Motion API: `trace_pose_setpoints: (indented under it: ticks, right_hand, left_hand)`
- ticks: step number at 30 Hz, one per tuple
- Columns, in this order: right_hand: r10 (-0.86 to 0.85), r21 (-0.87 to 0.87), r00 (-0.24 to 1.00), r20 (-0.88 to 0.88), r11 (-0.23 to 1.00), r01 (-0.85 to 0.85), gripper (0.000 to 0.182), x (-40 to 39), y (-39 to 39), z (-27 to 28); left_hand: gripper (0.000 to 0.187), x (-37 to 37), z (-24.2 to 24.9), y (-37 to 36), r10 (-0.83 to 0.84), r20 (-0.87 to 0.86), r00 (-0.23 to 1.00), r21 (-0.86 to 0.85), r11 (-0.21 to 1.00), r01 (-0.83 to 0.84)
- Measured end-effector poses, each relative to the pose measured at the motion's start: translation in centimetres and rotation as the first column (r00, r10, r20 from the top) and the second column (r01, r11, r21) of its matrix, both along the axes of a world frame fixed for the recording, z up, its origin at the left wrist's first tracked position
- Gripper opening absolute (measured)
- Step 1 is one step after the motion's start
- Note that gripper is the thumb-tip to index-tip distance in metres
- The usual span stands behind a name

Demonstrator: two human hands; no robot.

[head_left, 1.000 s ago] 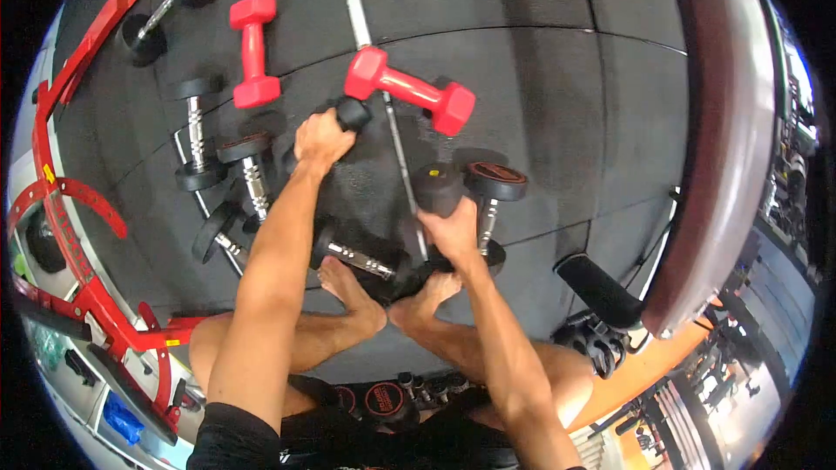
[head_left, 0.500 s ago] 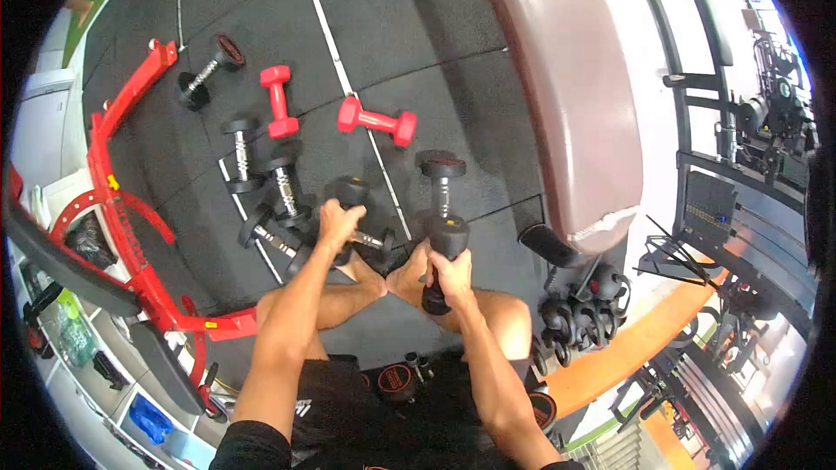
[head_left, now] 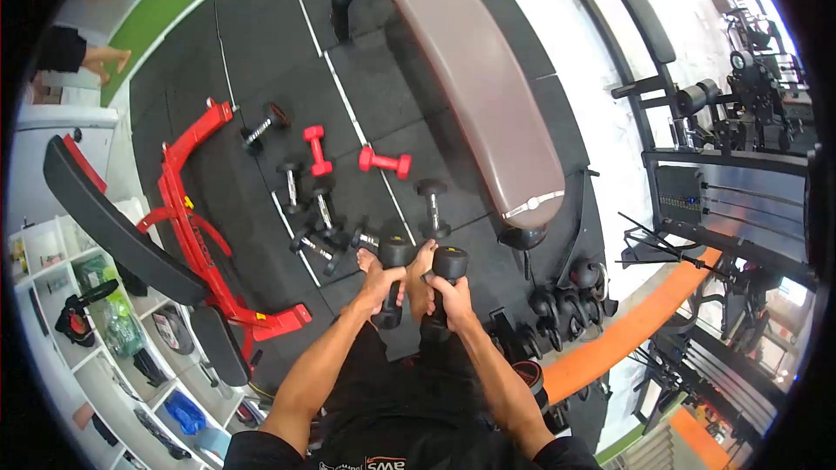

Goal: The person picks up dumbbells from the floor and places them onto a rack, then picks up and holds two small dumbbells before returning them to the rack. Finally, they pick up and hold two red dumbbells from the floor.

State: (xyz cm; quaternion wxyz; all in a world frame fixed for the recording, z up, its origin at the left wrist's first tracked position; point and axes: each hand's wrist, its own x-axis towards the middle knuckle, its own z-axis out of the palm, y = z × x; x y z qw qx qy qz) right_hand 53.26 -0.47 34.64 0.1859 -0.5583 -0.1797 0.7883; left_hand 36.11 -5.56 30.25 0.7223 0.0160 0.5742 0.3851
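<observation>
In the head view, my left hand [head_left: 376,285] is wrapped round the handle of a black dumbbell [head_left: 395,252], whose round head points away from me. My right hand [head_left: 453,300] grips a second black dumbbell [head_left: 450,263] close beside the first, also with one head forward. Both are held upright-lengthwise in front of my body, above my feet. Just beyond them, a dumbbell with a chrome handle [head_left: 433,209] lies on the floor, and another dumbbell [head_left: 367,239] is partly hidden behind my left hand's one.
Two red dumbbells [head_left: 385,162] and several black ones [head_left: 325,209] lie on the black mat floor. A red-framed bench [head_left: 205,244] stands left, near white shelves [head_left: 157,357]. A brown padded bench [head_left: 483,87] is ahead right. Kettlebells [head_left: 570,309] sit at right. Another person's legs [head_left: 96,57] show far left.
My left hand has lifted a dumbbell from the floor and moved right, beside the other one. My right hand still holds its dumbbell. The view has risen and shows more of the room.
</observation>
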Motion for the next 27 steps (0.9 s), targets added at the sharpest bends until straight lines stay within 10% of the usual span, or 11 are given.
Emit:
trace_pose_setpoints:
  ticks: [11,27]
  right_hand:
    - [-0.083,0.205,0.985,-0.152,0.972,0.114,0.008,3.2,0.4,17.0]
    - [-0.452,0.379,0.871,-0.193,0.784,0.491,0.014,-0.4,-14.7,26.5]
  left_hand:
    - [0.014,2.3,17.9,1.3,-0.176,0.269,0.947,0.279,0.955,0.098]
    - [0.019,1.7,28.3,-4.3,-0.659,0.199,0.725,0.5,0.705,0.503]
